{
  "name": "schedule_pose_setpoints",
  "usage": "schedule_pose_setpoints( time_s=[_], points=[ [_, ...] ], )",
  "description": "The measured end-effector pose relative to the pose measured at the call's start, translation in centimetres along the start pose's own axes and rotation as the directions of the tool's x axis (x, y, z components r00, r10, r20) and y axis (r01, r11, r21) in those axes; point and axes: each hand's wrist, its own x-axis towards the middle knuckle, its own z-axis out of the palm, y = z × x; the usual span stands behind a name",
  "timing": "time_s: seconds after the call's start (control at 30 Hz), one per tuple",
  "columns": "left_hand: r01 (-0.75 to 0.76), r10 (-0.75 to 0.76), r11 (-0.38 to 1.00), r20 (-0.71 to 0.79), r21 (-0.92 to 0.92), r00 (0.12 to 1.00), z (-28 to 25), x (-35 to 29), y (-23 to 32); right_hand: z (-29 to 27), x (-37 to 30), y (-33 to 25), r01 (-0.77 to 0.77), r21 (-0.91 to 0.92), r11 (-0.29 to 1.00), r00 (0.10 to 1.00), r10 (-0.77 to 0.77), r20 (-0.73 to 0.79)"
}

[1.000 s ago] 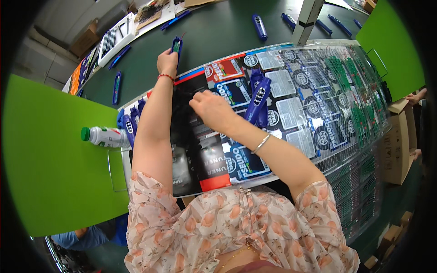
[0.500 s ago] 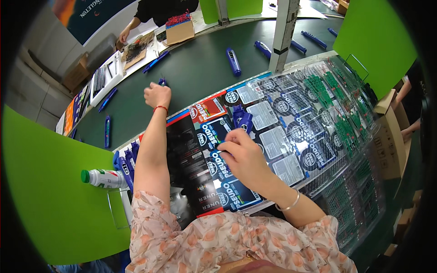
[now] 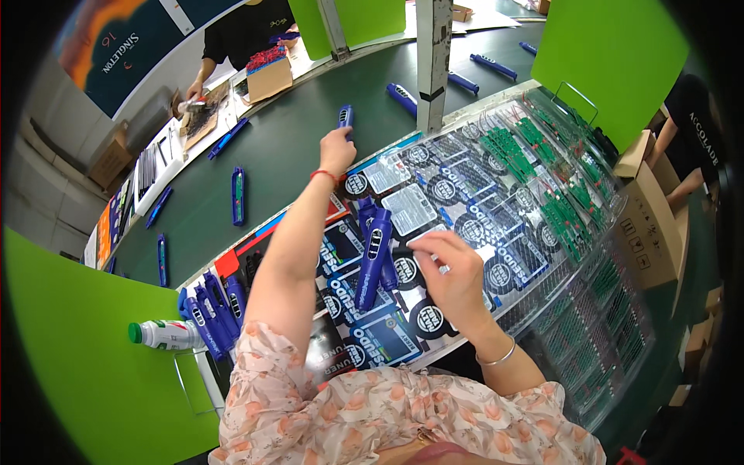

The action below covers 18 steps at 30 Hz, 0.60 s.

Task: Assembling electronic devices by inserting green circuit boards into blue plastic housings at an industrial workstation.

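My left hand [image 3: 337,153] is stretched out over the green belt, its fingers closed on the near end of a blue plastic casing [image 3: 346,115]. My right hand [image 3: 456,273] is raised over the covered worktop, pinching a slim black-and-white pen-like thing [image 3: 401,252]; its exact kind is unclear. Beside that hand, blue casings [image 3: 375,252] lie crossed on the printed sheets [image 3: 391,333]. A blue casing with green inside [image 3: 238,196] rests on the belt to the left of my left hand.
More blue casings [image 3: 213,314] are bunched at the left beside a white bottle with a green cap [image 3: 164,335]. Green circuit boards [image 3: 535,147] with wires lie at the right. A metal post [image 3: 432,66] rises between worktop and belt. Co-workers sit across the belt and at right.
My left hand has left the green-filled casing on the belt and moved right to another casing. My right hand has drawn back from the sheets, and the view has shifted.
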Motion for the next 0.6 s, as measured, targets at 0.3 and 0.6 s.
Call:
schedule_pose_setpoints(
  time_s=[0.3, 0.6],
  points=[
    [0.536, -0.070, -0.173, 0.554, -0.826, 0.830, -14.0, -15.2, 11.7, -1.1, 1.3, -1.9, 0.000, 0.158, 0.987, 0.990, 0.022, -0.142],
    [0.571, -0.165, -0.082, 0.576, -0.817, 0.800, -16.4, -25.7, 17.0, 0.8, 0.9, -2.3, 0.057, 0.135, 0.989, 0.998, -0.055, -0.019]
  ],
)
